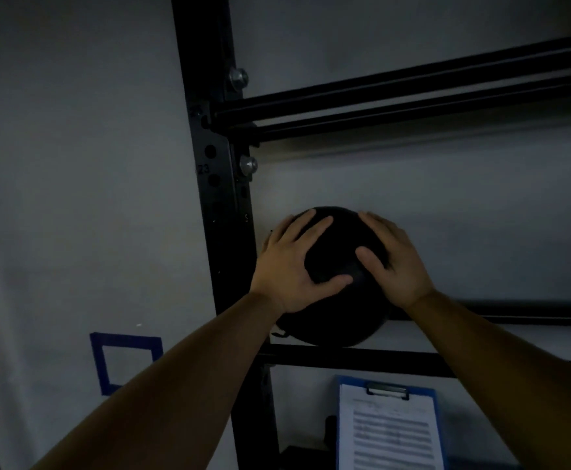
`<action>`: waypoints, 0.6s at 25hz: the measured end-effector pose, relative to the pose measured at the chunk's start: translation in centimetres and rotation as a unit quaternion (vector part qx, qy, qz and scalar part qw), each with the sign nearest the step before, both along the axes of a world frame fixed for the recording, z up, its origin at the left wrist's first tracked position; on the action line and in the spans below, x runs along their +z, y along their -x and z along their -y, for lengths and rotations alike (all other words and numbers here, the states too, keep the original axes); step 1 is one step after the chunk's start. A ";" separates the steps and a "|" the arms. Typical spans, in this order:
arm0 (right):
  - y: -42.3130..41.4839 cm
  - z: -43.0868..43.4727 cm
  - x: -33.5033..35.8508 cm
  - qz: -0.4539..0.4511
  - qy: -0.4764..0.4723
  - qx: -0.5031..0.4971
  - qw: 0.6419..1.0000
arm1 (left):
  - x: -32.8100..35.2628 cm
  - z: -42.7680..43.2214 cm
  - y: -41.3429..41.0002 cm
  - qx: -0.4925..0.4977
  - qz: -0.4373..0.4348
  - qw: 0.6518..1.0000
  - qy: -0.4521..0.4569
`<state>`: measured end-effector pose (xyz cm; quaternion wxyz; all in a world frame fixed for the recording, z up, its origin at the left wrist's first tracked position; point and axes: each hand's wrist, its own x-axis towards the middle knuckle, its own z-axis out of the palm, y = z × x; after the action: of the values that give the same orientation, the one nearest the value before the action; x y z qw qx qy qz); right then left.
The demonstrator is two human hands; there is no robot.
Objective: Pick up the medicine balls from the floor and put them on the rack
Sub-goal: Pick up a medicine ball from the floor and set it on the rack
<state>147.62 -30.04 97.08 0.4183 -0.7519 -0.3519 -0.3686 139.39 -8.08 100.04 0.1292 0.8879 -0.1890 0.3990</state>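
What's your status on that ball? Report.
Both hands, left hand and right hand, on the black medicine ball. Ball at the rack's lower rails, beside the upright. Nothing blocking.

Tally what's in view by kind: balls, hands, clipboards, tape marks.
Black round medicine ball, held by both hands at the black metal rack: 1
Bare hands, left and right: 2
Blue clipboard with paper: 1
Blue tape square on the wall: 1
Total: 5

Dim corner, much unreadable

Clipboard (390,429) at five o'clock: text blurred, bottom cut off; hands cover much of the black ball (336,266).
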 end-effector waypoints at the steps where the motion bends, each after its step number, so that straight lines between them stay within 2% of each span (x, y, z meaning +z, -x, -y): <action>1: -0.1 -0.2 0.4 -0.013 0.008 0.002 1.000 | 0.1 -0.2 -0.3 -0.003 -0.004 1.000 0.010; 7: 4.1 0.9 1.8 -0.130 0.133 -0.076 0.980 | 1.0 0.3 2.7 0.011 -0.114 0.993 0.008; 11: 10.6 -0.6 0.3 -0.205 0.149 -0.168 0.953 | -1.1 -1.9 8.7 0.033 -0.171 0.981 0.082; 15: 18.9 -3.0 -2.1 -0.235 0.250 -0.221 0.913 | -4.2 -6.4 16.9 0.091 -0.205 0.975 -0.003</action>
<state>128.75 -27.08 95.02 0.1950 -0.9554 -0.1491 -0.1638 122.48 -1.64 95.88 0.1259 0.9647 -0.0784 0.2177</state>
